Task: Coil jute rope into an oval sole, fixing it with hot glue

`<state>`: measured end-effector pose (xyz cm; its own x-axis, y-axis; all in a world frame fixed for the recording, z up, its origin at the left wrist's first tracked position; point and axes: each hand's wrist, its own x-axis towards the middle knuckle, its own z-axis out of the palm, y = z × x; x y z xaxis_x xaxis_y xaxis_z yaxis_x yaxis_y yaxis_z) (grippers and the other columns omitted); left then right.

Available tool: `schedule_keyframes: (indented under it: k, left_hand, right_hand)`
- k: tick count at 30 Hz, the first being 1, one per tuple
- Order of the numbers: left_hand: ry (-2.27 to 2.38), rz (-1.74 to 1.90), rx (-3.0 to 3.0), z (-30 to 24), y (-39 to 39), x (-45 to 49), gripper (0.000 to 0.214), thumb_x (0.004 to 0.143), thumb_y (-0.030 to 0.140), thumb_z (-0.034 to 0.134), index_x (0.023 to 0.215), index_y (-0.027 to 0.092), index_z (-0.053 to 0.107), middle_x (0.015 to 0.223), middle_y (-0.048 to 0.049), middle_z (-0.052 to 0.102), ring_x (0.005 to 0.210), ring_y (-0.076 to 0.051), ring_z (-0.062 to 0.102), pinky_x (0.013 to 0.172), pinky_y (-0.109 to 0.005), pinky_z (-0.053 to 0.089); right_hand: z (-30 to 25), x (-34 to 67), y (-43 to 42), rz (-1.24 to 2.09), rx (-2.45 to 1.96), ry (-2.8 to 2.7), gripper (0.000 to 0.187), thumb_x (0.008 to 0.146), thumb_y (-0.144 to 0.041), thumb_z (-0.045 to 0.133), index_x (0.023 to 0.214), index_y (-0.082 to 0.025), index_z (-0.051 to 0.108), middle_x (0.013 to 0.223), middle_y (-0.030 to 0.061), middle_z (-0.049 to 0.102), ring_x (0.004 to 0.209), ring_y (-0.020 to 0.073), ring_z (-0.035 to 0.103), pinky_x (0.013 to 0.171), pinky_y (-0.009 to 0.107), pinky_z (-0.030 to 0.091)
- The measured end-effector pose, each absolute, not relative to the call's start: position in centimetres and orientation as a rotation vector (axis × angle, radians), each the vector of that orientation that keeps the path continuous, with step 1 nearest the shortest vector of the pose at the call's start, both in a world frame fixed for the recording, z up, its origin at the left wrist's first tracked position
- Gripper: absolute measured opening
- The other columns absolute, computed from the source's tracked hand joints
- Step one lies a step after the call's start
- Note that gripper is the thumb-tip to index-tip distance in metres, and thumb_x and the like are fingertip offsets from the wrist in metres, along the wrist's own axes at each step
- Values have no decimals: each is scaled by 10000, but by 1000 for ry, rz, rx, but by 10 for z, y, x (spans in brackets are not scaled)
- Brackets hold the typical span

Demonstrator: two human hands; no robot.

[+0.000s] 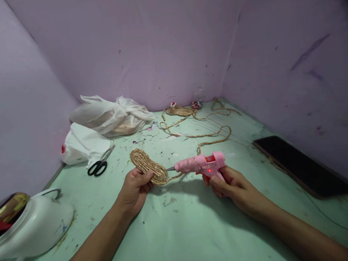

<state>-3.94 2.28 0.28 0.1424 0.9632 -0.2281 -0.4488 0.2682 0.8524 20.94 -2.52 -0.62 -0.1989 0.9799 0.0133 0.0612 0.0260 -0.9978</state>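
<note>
A small sole-shaped coil of braided straw cord (148, 166) is pinched between the thumb and fingers of my left hand (139, 189), tilted up off the table. My right hand (231, 184) grips a pink glue gun (199, 163) by its handle, and a red light glows on its side. The gun's metal nozzle points left and meets, or nearly meets, the coil's right edge. From that edge the loose cord (210, 135) runs behind the gun and loops back across the table.
At the back lies another coiled straw sole (180, 111) near a clear jar (197, 103). Left are a white plastic bag (109, 115), white cloth-like wrapping (84, 143), black-handled scissors (98, 168) and a white container (45, 225). A dark phone-like slab (300, 166) lies right, beside thin wires.
</note>
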Motion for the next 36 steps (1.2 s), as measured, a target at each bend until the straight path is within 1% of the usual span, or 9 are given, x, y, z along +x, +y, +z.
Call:
schedule_keyframes:
  k: [5, 9, 13, 20, 26, 30, 36]
  left_hand:
    - [906, 1137, 744, 4, 22, -39, 274, 497, 168, 858, 717, 89, 716, 729, -79, 730, 662, -166, 658, 653, -244, 544]
    - [894, 1114, 763, 4, 21, -39, 282, 497, 173, 862, 726, 94, 719, 725, -74, 728, 656, -160, 658, 643, -231, 538]
    - [887, 1078, 796, 3, 21, -40, 292, 504, 192, 867, 734, 88, 720, 700, -76, 720, 647, -154, 654, 639, -221, 529]
    - [933, 1043, 844, 7, 18, -38, 310, 504, 202, 871, 732, 75, 705, 689, -91, 718, 613, -150, 638, 635, -235, 511]
    - [927, 987, 882, 7, 18, -38, 328, 514, 234, 869, 755, 79, 709, 721, -104, 730, 631, -166, 655, 670, -255, 517]
    - [932, 981, 906, 7, 17, -39, 317, 514, 245, 868, 732, 82, 705, 714, -104, 730, 631, -172, 658, 648, -251, 511]
    - [947, 961, 917, 5, 17, -38, 343, 505, 254, 868, 745, 71, 703, 733, -119, 730, 653, -198, 667, 666, -287, 520]
  right_hand:
    - [-6, 209, -26, 1326, -1114, -1395, 465, 798, -622, 572, 862, -162, 543, 690, -15, 473, 536, 87, 363, 479, 234, 282]
    - [-7, 209, -26, 1337, -1111, -1392, 457, 803, -605, 577, 892, -159, 544, 730, 0, 502, 555, 90, 385, 494, 235, 305]
    - [-7, 208, -25, 1319, -1108, -1404, 455, 805, -608, 571, 883, -161, 547, 724, 3, 508, 552, 92, 388, 492, 236, 309]
    - [-2, 208, -26, 1322, -1122, -1408, 454, 796, -620, 566, 858, -171, 540, 705, 3, 495, 544, 101, 384, 487, 245, 301]
    - [-2, 207, -25, 1323, -1099, -1401, 448, 786, -613, 585, 843, -171, 540, 667, -13, 472, 530, 98, 368, 477, 238, 292]
    - [-3, 207, -25, 1338, -1077, -1399, 424, 792, -597, 589, 822, -177, 539, 651, -21, 460, 523, 97, 365, 474, 234, 292]
    - [-2, 208, -26, 1324, -1062, -1426, 416, 803, -599, 575, 770, -190, 508, 603, -40, 406, 517, 100, 339, 478, 235, 285]
